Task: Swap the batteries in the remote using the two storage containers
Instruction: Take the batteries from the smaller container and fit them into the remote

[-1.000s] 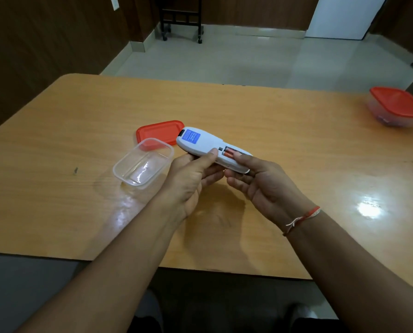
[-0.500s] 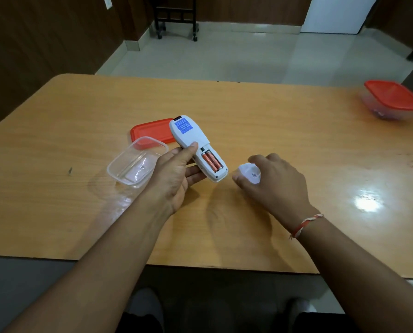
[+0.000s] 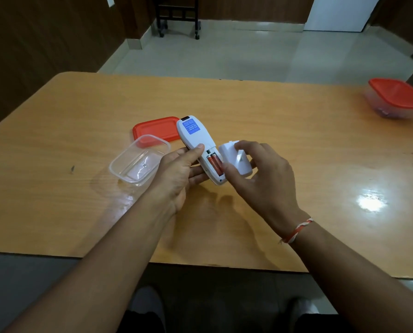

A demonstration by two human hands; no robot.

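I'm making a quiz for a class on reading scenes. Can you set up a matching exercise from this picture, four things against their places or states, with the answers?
Things:
1. remote
2. battery cover
3. clear container
4. lidded container

Places or states:
A. far right of the table, red lid on
B. gripped in the left hand, batteries showing
C. open on the table, its red lid lying just behind
D. held in the right hand

Pairs: 1-B, 2-D, 3-C, 4-A

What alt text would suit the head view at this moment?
A left hand holds a white remote back-up, two orange batteries exposed, while the right hand holds its removed cover. An open clear container sits left; a lidded one far right.
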